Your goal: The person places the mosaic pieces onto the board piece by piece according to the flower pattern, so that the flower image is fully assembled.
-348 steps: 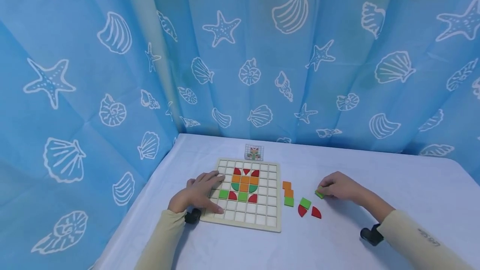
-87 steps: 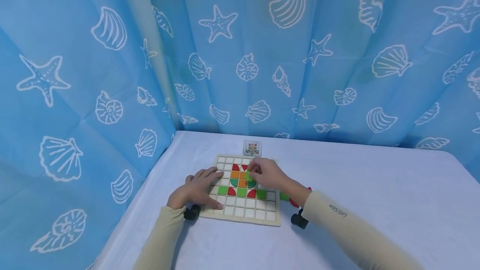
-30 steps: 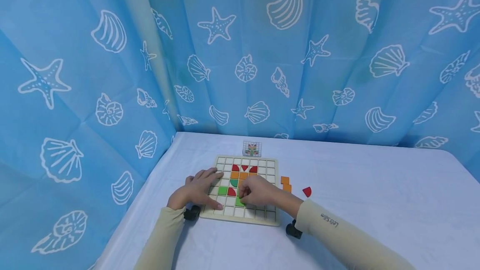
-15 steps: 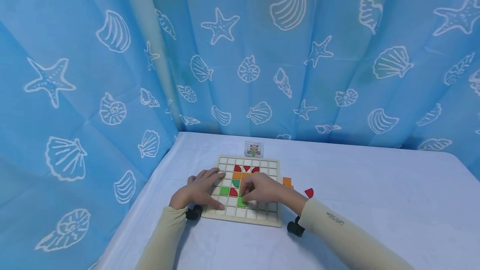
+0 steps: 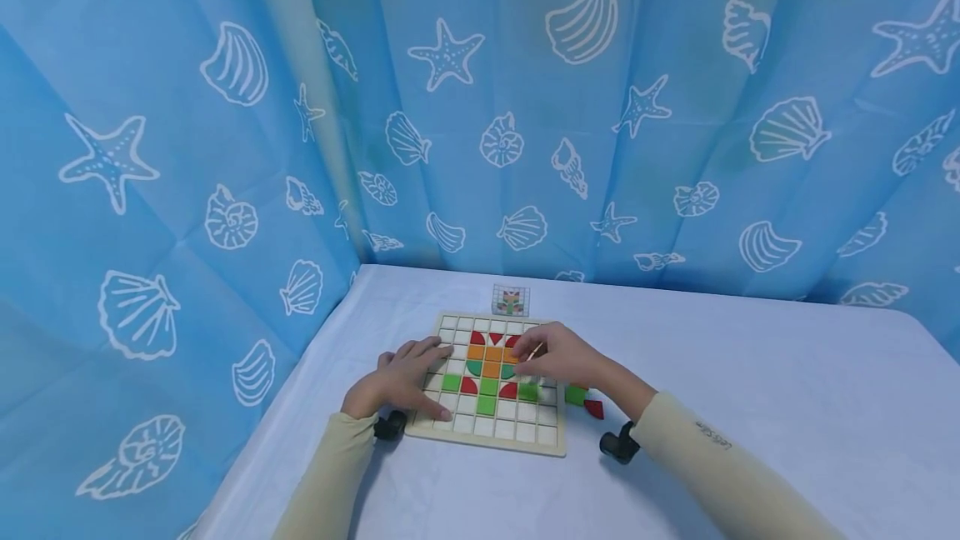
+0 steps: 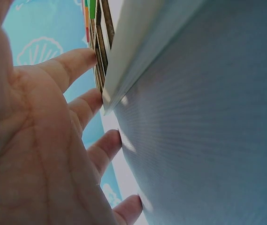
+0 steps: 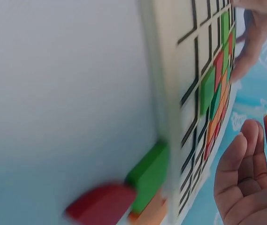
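A pale wooden grid board (image 5: 465, 425) lies on the table, holding red, orange and green tiles in a symmetrical pattern. My left hand (image 5: 401, 382) rests on its left side, fingers spread; in the left wrist view, fingertips of the left hand (image 6: 34, 131) touch the board's edge and the cloth. My right hand (image 5: 558, 354) hovers over the board's right part, hiding some cells. In the right wrist view, that right hand (image 7: 248, 187) has loosely bent fingers with nothing between them. A green square tile (image 5: 487, 405) sits below the middle column, another green tile (image 5: 528, 392) at the right.
Loose pieces lie just right of the board: a green square (image 5: 576, 396), a red quarter-circle (image 5: 593, 409) and some orange (image 7: 152, 211), partly hidden by my right arm. A small pattern card (image 5: 512, 301) stands behind the board. A blue shell-print curtain (image 5: 525, 107) hangs behind the table.
My right hand has let go of the green square tile in the lower middle cell and moved up and right. Earlier it carried green tiles from the right. The left hand stays in place.
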Motion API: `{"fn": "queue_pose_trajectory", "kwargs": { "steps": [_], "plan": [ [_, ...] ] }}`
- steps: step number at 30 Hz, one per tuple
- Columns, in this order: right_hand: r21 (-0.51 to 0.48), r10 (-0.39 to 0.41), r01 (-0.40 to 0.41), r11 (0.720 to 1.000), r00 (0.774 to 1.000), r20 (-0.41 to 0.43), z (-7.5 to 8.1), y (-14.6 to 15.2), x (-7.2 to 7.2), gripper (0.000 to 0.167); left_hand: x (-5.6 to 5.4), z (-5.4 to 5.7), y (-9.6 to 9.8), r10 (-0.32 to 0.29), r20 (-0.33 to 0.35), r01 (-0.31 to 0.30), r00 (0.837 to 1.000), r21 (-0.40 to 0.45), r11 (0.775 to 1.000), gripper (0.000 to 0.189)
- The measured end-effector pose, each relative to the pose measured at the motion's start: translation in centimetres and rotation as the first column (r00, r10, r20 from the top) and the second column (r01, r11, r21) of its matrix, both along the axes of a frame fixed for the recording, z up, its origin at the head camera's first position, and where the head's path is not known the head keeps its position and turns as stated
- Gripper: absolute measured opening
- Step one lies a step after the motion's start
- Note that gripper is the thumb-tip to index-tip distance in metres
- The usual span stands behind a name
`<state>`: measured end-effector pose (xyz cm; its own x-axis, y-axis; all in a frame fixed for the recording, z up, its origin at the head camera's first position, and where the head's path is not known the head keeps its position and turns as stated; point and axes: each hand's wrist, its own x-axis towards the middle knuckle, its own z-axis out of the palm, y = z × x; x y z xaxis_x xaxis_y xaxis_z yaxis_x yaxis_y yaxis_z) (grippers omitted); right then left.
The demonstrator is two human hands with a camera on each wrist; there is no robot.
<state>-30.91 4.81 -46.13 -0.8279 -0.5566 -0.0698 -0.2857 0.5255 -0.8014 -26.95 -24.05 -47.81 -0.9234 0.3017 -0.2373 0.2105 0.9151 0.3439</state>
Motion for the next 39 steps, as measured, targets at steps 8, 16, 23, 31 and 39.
{"fn": "queue_pose_trajectory", "kwargs": {
  "steps": [8,16,23,31,39],
  "plan": [
    [0.045,-0.090,0.091,0.995,0.996,-0.019,-0.2,3.5,-0.6,0.022,0.0,-0.3,0.0,0.002,-0.004,-0.002,1.000,-0.014,1.000,0.105],
    [0.076,-0.188,0.188,0.979,0.982,-0.010,-0.8,6.6,-1.2,0.027,0.1,0.1,0.2,0.001,0.002,-0.001,1.000,0.012,1.000,0.105],
    [0.156,-0.197,0.192,0.969,0.980,0.016,-1.5,7.5,-1.6,0.034,0.3,0.2,0.2,-0.005,-0.009,0.005,1.000,0.013,1.000,0.104],
    [0.206,-0.205,0.204,0.957,0.979,-0.019,-2.3,6.9,-1.9,0.033,0.1,0.0,0.1,-0.005,-0.012,0.005,1.000,0.006,1.000,0.104],
    [0.273,-0.269,0.265,0.925,0.963,-0.022,-2.2,5.9,-2.3,0.028,0.1,-0.1,0.0,-0.004,-0.010,0.004,1.000,0.005,1.000,0.105]
  ]
}}
